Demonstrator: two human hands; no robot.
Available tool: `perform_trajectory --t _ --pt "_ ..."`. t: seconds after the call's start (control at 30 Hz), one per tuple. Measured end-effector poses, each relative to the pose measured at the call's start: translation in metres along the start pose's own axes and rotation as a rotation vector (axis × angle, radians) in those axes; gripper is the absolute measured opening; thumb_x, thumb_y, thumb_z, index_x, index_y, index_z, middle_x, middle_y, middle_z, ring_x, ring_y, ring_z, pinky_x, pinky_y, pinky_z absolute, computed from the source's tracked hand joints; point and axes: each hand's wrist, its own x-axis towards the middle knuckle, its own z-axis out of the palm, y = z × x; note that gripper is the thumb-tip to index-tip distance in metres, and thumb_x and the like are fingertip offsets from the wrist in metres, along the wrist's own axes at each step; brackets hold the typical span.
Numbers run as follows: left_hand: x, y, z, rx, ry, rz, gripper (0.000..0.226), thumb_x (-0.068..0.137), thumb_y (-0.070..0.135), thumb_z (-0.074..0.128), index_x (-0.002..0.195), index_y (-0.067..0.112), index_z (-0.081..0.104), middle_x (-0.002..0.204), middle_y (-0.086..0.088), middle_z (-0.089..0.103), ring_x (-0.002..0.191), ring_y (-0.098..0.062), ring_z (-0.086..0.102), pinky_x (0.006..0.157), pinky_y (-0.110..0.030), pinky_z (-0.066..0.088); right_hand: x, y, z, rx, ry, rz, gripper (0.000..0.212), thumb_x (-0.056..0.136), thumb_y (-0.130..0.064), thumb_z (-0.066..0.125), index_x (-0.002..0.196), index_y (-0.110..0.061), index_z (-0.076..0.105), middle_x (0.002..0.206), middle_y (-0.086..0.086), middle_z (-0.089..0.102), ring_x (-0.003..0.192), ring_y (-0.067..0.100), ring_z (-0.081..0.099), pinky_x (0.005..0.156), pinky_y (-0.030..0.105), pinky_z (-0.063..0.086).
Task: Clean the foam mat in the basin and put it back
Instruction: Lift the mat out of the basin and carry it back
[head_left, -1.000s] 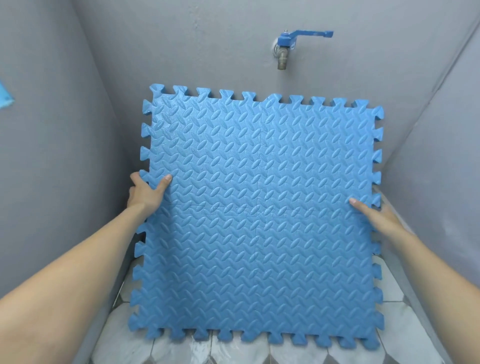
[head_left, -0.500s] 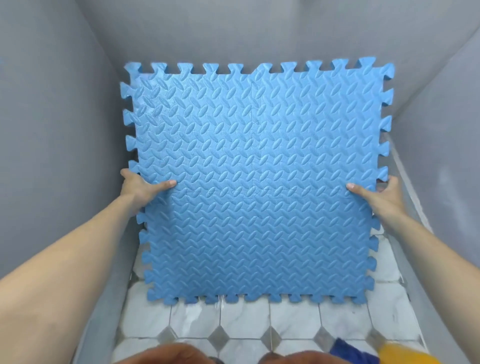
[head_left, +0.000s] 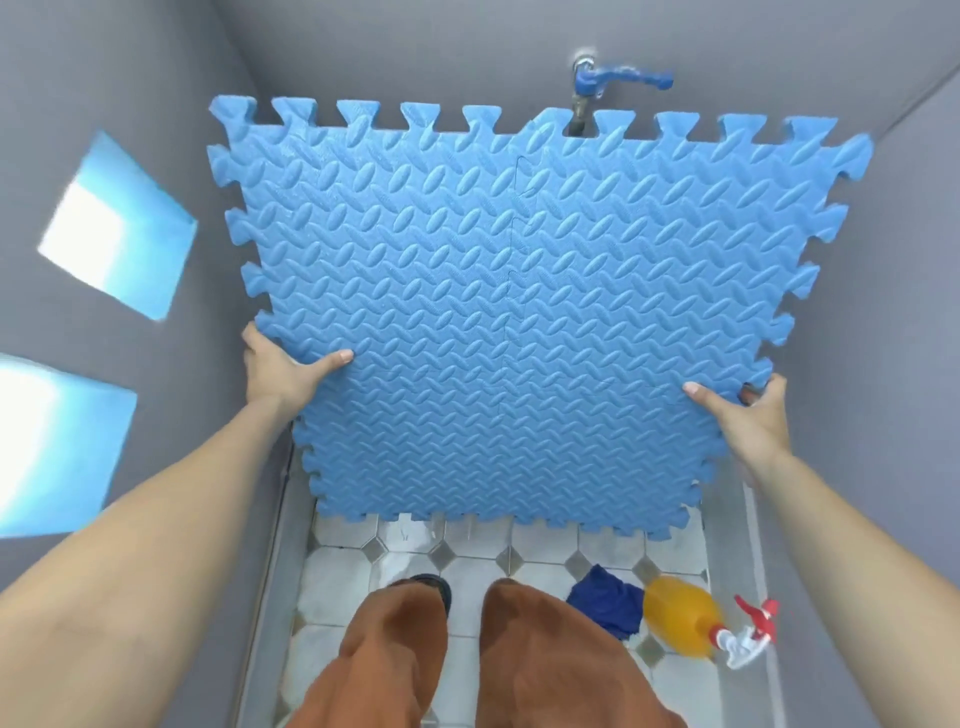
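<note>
Both hands grip the blue, ridge-patterned foam mat (head_left: 519, 312) with jigsaw edges.

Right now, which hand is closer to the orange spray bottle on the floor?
The right hand. It grips the foam mat's right edge, on the same side as the spray bottle, which lies below it. The left hand grips the opposite edge, farther away.

No text, label, brand, number or sign can be read on anything in view.
</note>
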Motion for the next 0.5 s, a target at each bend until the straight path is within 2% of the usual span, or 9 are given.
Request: perform_trajectory --t 0.1,0.2,0.27,0.33,0.43,0.5 --pt "-0.031 0.060 -0.042 -0.060 0.054 0.062 0.124 0.055 0.048 0.089 0.146 0.011 0.013 0.150 -0.011 0.030 0.137 -0.025 0.034 0.113 -0.040 0.031 -0.023 -0.062 -0.032 0.016 0.014 -0.033 0.068 0.072 -0.023 0.086 0.122 -0.024 0.040 0.109 -0.011 0.060 0.098 0.003 0.062 0.092 0.037 0.051" --pt "-0.072 0.127 -0.102 -0.119 0.071 0.052 0.122 0.049 0.054 0.088 0.141 0.017 0.016 0.145 -0.012 0.036 0.131 -0.025 0.042 0.106 -0.047 0.040 -0.051 -0.140 -0.068 0.068 0.020 -0.057 0.080 0.059 -0.037 0.089 0.121 -0.027 0.039 0.113 -0.008 0.059 0.104 0.011 0.063 0.093 0.040 0.051" --pt "-0.102 0.169 -0.151 -0.127 0.095 0.083 0.123 0.050 0.045 0.091 0.142 0.013 0.017 0.141 -0.012 0.037 0.128 -0.025 0.043 0.107 -0.045 0.039 -0.077 -0.195 -0.089 0.070 0.008 -0.088 0.081 0.063 -0.035 0.088 0.126 -0.026 0.038 0.111 -0.010 0.057 0.107 0.011 0.060 0.097 0.045 0.050" --pt "-0.132 0.203 -0.198 -0.121 0.124 0.142 0.121 0.055 0.033 0.092 0.145 0.007 0.016 0.145 -0.012 0.030 0.134 -0.025 0.035 0.111 -0.039 0.032 -0.102 -0.246 -0.108 0.074 -0.012 -0.143 0.080 0.066 -0.032 0.088 0.128 -0.024 0.038 0.107 -0.015 0.054 0.110 0.012 0.059 0.100 0.050 0.048" --pt "-0.176 0.246 -0.259 -0.146 0.199 0.182 0.119 0.060 0.028 0.091 0.148 0.009 0.013 0.148 -0.015 0.025 0.138 -0.026 0.028 0.112 -0.037 0.025 -0.141 -0.318 -0.131 0.088 -0.049 -0.196 0.079 0.071 -0.026 0.086 0.131 -0.021 0.035 0.102 -0.016 0.056 0.098 0.007 0.061 0.098 0.052 0.049" --pt "-0.200 0.267 -0.296 -0.184 0.220 0.196 0.119 0.060 0.031 0.090 0.149 0.014 0.013 0.144 -0.017 0.029 0.132 -0.030 0.035 0.109 -0.041 0.030 -0.164 -0.357 -0.141 0.107 -0.065 -0.208 0.089 0.059 -0.040 0.090 0.128 -0.024 0.035 0.103 -0.009 0.062 0.093 0.008 0.063 0.093 0.049 0.052"
